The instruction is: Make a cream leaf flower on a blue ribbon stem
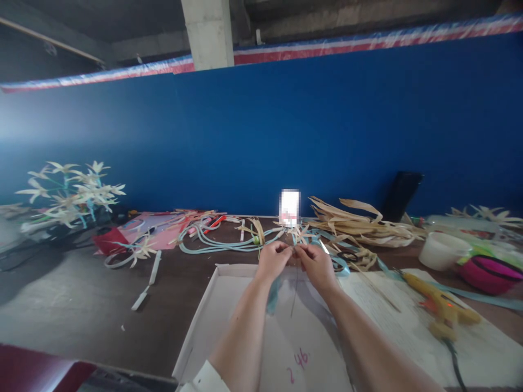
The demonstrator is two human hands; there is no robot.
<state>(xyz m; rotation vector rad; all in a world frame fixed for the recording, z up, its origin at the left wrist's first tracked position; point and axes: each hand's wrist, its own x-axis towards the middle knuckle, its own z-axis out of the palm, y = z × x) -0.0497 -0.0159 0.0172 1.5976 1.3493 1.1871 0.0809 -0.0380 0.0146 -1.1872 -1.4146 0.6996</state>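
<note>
My left hand (pixel 274 262) and my right hand (pixel 317 265) meet in a pinch above the white box lid (pixel 237 305), their fingertips almost touching. Just above the fingers shows a pale, pointed-petalled flower (pixel 299 234). From between the hands its thin dark wire stem (pixel 294 296) hangs down, and both hands are closed on it. A strip of teal tape (pixel 273 296) dangles below my left hand; its upper end is hidden behind the fingers. Pink handwritten digits (pixel 300 362) mark the lid.
On the right lie a yellow glue gun (pixel 443 307) on papers, a white cup (pixel 443 251), a magenta pouch (pixel 488 272) and dried husks (pixel 363 223). Coiled pale-blue tubing (pixel 220 247) lies left of the hands. Finished-looking flowers (pixel 77 190) stand far left. A blue partition (pixel 261 136) rises behind.
</note>
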